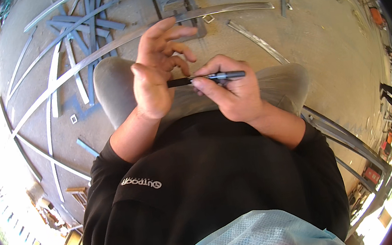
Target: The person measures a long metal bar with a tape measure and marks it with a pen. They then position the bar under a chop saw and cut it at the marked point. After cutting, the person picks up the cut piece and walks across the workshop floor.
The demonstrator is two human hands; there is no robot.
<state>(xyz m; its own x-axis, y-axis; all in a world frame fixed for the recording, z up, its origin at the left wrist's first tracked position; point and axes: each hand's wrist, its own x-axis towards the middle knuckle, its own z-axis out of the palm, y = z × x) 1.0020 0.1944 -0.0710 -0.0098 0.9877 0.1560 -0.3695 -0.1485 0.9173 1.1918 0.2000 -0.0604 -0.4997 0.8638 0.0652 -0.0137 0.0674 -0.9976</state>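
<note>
Black pen [230, 75], black top [231, 176], pale-blue mask [257, 239].

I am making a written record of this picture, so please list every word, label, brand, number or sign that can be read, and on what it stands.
Black top: white lettering on the front; I do not copy out its wording.
Dark pen in the right hand: pale marks, too small to read.
I can read no other text.
</note>
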